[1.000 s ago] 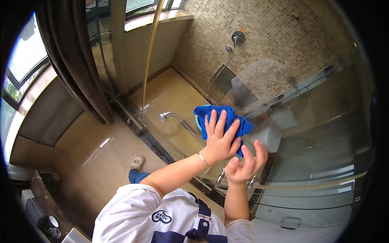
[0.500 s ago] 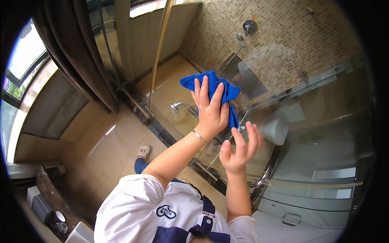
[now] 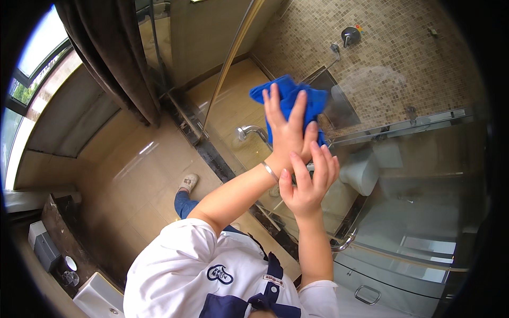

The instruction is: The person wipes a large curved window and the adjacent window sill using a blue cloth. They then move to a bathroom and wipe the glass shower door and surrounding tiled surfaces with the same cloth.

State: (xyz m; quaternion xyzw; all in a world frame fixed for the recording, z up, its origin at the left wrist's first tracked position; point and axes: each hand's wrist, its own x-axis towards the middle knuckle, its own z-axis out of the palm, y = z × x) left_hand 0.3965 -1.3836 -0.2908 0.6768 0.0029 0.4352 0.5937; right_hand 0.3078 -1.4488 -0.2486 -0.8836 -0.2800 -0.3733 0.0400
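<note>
The blue cleaning cloth (image 3: 290, 100) is pressed flat against the glass shower panel (image 3: 413, 212), high up, in front of the brown mosaic tile wall (image 3: 403, 63). My left hand (image 3: 286, 130) lies over it with the fingers (image 3: 273, 103) spread wide and straight, palm pushing the cloth onto the glass rather than closing round it; blue folds stick out above and to the right of the fingertips. A thin metal bangle (image 3: 269, 170) sits on that wrist. My right hand (image 3: 306, 183) is just below the left, open, fingers apart and pointing up, holding nothing; its fingertips reach the heel of the left hand, and I cannot tell whether the palm touches the glass. Behind the glass I see a chrome shower head (image 3: 245, 131) on its curved arm, a round wall valve (image 3: 350, 35) and a white toilet (image 3: 363, 172). A dark curtain (image 3: 114, 58) hangs at the upper left beside the window (image 3: 26, 69). Below, a chrome door handle (image 3: 366, 294) shows on the lower pane.
</note>
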